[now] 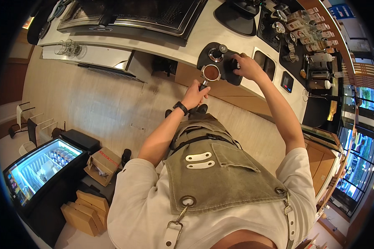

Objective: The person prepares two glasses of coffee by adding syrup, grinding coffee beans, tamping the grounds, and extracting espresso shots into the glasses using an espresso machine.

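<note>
My left hand (197, 95) is closed round the black handle of a portafilter (211, 72), whose metal basket holds brown ground coffee. The basket is at the front edge of a black tamping mat (226, 76) on the counter. Behind it, a coffee tamper (217, 53) with a black knob and metal base rests upright on the mat. My right hand (245, 67) has its fingers on a small dark round tool (232, 65) at the right of the mat; the fingers partly hide it, and I cannot tell whether it is lifted.
An espresso machine's drip tray (134, 18) lies back left. Right of the mat are a recessed metal container (264, 63) and a small digital scale (287, 82). Metal pitchers (279, 27) and bottles (311, 37) line the back right. Glasses (69, 48) are at the far left.
</note>
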The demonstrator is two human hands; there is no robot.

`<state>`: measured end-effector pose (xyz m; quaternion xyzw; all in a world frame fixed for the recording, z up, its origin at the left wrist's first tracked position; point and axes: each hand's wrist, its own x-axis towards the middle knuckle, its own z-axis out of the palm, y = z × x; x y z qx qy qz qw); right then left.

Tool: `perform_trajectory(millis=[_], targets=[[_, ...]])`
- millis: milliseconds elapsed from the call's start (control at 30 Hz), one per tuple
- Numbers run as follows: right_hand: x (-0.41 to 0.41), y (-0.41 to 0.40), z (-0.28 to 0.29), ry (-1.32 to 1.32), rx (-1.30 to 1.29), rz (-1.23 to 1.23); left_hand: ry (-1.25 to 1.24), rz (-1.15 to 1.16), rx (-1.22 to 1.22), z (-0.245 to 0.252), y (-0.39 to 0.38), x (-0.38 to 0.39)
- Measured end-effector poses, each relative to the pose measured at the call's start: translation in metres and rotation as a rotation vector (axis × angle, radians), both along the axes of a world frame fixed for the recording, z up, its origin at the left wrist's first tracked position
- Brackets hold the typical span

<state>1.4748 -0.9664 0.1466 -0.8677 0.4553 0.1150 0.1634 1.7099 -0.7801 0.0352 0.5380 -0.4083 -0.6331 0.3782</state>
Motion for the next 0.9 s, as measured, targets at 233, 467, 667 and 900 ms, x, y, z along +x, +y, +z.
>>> perform_trajectory(millis=[233, 467, 667, 900], targets=[[0.078, -0.021, 0.064, 0.036, -0.024, 0.016, 0.005, -0.018, 0.021, 0.011, 0.002, 0.003], [0.114, -0.039, 0.019, 0.192, -0.085, 0.191, -0.024, -0.074, 0.038, 0.013, 0.000, 0.009], [0.098, -0.012, 0.058, 0.094, -0.066, 0.253, 0.047, -0.154, 0.032, 0.010, -0.006, 0.017], [0.102, 0.029, 0.063, 0.083, -0.065, 0.411, 0.041, -0.194, 0.024, 0.000, -0.011, 0.019]])
